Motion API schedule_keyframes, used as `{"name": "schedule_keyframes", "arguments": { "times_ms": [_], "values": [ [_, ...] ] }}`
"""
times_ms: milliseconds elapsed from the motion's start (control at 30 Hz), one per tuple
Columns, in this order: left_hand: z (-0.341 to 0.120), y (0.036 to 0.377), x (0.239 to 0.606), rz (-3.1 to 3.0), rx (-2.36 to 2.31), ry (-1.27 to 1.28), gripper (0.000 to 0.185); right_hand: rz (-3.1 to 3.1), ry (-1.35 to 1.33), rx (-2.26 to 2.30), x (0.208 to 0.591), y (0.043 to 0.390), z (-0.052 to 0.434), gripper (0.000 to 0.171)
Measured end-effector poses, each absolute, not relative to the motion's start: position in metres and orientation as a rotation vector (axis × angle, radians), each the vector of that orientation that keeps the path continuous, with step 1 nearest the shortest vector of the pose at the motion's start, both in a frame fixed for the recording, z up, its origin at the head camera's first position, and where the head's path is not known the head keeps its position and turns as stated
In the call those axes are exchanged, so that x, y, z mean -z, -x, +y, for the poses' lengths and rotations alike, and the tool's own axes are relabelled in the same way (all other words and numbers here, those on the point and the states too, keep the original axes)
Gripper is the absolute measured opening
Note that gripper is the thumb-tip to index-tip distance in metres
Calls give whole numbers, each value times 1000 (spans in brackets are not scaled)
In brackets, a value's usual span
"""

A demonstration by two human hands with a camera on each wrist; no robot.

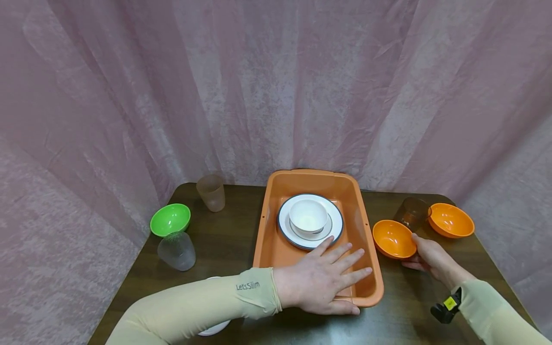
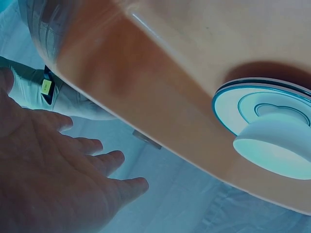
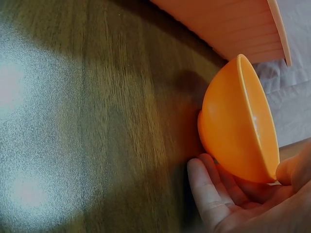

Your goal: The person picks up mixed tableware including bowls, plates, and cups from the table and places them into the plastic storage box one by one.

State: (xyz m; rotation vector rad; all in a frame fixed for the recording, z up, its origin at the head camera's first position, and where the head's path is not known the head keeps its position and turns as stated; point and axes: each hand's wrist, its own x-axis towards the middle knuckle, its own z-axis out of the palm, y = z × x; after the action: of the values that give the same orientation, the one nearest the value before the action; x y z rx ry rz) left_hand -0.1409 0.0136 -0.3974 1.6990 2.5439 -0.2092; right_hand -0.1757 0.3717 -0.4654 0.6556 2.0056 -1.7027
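Note:
My right hand (image 1: 435,261) grips a small orange bowl (image 1: 394,239) just right of the orange basin. In the right wrist view its thumb is at the bowl's rim and the fingers reach beneath, close over the wooden table. My left hand (image 1: 323,279) is spread with straight fingers above the near right part of the basin (image 1: 264,223), holding nothing. Inside the basin, a white bowl (image 1: 308,214) sits on white plates (image 2: 226,108) with dark blue rims. The left wrist view shows the left palm and fingers (image 2: 133,189) beside the basin's edge.
A second orange bowl (image 1: 451,220) and a dark brown cup (image 1: 411,213) stand at the back right. On the left are a green bowl (image 1: 170,219), a clear cup (image 1: 178,252) and a frosted cup (image 1: 212,193). A white dish (image 1: 214,328) is partly hidden beneath the left sleeve.

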Motion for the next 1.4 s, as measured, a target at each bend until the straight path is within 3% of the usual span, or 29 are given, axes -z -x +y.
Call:
{"name": "schedule_keyframes", "arguments": {
  "times_ms": [633, 1400],
  "values": [
    [11, 140, 400, 2545, 194, -1687, 79, 1864, -684, 1864, 464, 170, 373, 71],
    [4, 143, 400, 2638, 232, -1680, 77, 1814, -660, 2082, 439, 155, 374, 84]
  ]
}}
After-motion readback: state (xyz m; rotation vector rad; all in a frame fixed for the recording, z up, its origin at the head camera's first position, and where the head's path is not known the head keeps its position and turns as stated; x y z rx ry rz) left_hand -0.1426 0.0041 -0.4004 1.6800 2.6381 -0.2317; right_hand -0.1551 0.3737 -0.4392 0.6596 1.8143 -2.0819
